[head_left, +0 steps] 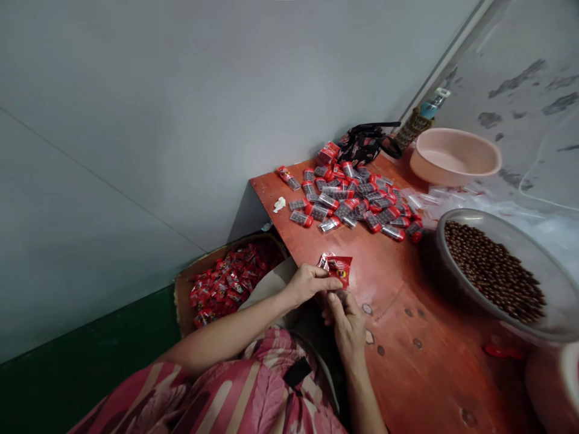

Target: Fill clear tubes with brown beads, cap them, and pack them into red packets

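My left hand is closed, its thumb and fingers pinching a small red printed packet near the front edge of the table. A bit of silvery wrapper shows beside that packet. Just below and to the right, my right hand is closed, with thumb and fingers bent together close to the packet's lower edge. Something dark shows at its fingertips, mostly covered by the fingers, and I cannot tell what it is. Beyond both hands lies a spread of clear tubes with red caps, filled with dark balls.
A carton of red packets stands low on the left. On the reddish table, a large bowl holds brown balls. Behind it are clear plastic sleeves, a pink basin, a dark patterned bag and a bottle.
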Action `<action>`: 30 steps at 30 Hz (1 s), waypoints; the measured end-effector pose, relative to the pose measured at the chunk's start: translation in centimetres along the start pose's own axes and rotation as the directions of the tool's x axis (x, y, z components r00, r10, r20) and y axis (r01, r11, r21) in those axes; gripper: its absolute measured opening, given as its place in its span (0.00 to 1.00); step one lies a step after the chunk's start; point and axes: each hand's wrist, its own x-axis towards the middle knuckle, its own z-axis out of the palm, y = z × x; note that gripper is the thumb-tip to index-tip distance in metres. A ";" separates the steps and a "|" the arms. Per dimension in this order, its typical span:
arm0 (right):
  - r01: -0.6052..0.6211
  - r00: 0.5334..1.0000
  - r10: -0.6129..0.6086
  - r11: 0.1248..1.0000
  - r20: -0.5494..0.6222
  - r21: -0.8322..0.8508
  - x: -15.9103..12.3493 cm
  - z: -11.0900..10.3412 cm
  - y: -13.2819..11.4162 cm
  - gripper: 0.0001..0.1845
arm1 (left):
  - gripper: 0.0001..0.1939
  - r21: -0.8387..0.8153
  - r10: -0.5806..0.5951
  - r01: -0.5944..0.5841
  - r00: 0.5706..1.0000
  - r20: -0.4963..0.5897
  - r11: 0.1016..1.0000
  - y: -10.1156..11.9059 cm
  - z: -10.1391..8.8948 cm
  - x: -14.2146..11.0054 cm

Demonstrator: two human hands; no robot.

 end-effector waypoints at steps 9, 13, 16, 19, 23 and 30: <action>-0.070 0.993 0.061 0.993 0.098 0.096 0.7 0.1 0.2 0.15 | 0.18 -0.044 -0.010 0.012 0.999 0.039 0.999 -0.8 0.2 -0.2; -0.032 0.993 0.035 0.999 0.111 -0.028 0.7 -0.5 -0.1 0.15 | 0.18 0.026 0.017 -0.017 1.000 -0.006 1.000 -1.0 -0.1 -0.5; 0.019 0.993 0.000 0.986 0.115 -0.165 1.6 -2.1 -1.2 0.14 | 0.20 0.178 0.038 -0.034 0.999 -0.020 0.984 -0.8 -0.7 -0.5; 0.121 0.992 -0.126 0.965 -0.008 -0.232 3.2 -3.7 -3.1 0.16 | 0.22 0.341 0.053 -0.077 0.995 0.079 0.937 -0.3 -1.2 -0.7; 0.245 0.958 -0.209 0.952 0.196 -0.183 5.2 -3.7 -4.7 0.12 | 0.22 0.449 0.081 -0.160 0.978 0.191 0.879 0.0 -1.3 -1.0; 0.248 0.947 -0.269 0.960 -0.178 -0.133 4.2 -1.4 -2.9 0.14 | 0.19 0.129 0.063 -0.061 0.998 -0.009 0.990 -0.1 -1.5 -1.0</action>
